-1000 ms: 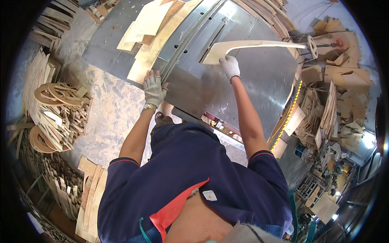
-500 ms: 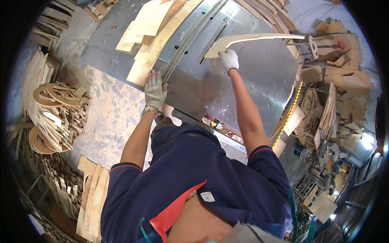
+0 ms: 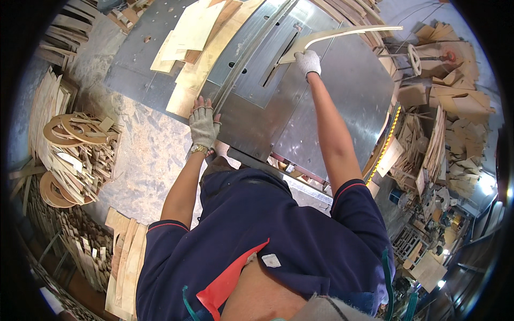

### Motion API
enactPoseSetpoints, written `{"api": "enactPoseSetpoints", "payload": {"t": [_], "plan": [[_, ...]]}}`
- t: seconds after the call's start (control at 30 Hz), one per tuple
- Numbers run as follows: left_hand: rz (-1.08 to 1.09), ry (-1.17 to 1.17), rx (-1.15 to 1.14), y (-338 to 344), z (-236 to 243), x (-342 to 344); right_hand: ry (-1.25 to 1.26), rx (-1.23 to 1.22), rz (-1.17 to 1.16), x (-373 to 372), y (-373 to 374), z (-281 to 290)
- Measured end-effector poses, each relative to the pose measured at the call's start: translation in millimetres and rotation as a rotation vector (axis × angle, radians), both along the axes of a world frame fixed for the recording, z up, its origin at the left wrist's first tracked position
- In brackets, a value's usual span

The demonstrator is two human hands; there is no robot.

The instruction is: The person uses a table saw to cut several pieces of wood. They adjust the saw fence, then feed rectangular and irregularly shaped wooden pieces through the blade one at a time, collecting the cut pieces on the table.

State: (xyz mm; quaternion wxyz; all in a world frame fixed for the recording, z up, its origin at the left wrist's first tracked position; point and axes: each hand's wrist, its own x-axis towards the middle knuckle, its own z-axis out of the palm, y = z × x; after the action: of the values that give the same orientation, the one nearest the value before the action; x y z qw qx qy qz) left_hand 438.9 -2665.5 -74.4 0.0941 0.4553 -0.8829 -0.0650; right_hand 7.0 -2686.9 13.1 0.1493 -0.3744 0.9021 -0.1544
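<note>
My right hand [image 3: 308, 63], in a white knit glove, is closed on the thick end of a curved wooden piece [image 3: 332, 32]. The piece arcs off to the right, its thin end above the far right part of the metal machine table [image 3: 342, 80]. Its thick end lies beside a long slot [image 3: 279, 60] in the tabletop. My left hand [image 3: 203, 122], in a glove with bare fingertips, rests with fingers stretched at the near end of the metal rail [image 3: 247, 56]. Beside those fingers are the pale wooden boards [image 3: 184, 88].
More boards [image 3: 195, 29] are stacked left of the rail. A handwheel [image 3: 414, 61] stands beyond the table's right edge, and a yellow toothed strip [image 3: 384, 142] runs along that side. Wood offcuts [image 3: 80, 155] are heaped on the left, cardboard [image 3: 460, 101] at the right.
My right hand has moved farther away and slightly right, carrying the curved wooden piece along the slot. The left hand has stayed nearly in place by the rail.
</note>
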Motion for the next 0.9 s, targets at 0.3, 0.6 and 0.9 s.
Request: {"api": "enactPoseSetpoints", "payload": {"t": [0.3, 0.6, 0.9], "plan": [[0.001, 0.011, 0.033, -1, 1, 0, 0.1, -0.07, -0.062, -28, -17, 0], [-0.015, 0.042, -0.014, -1, 1, 1, -0.534, -0.582, -0.288, 6, 120, 38], [-0.04, 0.04, -0.051, -3, 1, 1, -0.887, -0.336, -0.269, 40, 194, -10]]}}
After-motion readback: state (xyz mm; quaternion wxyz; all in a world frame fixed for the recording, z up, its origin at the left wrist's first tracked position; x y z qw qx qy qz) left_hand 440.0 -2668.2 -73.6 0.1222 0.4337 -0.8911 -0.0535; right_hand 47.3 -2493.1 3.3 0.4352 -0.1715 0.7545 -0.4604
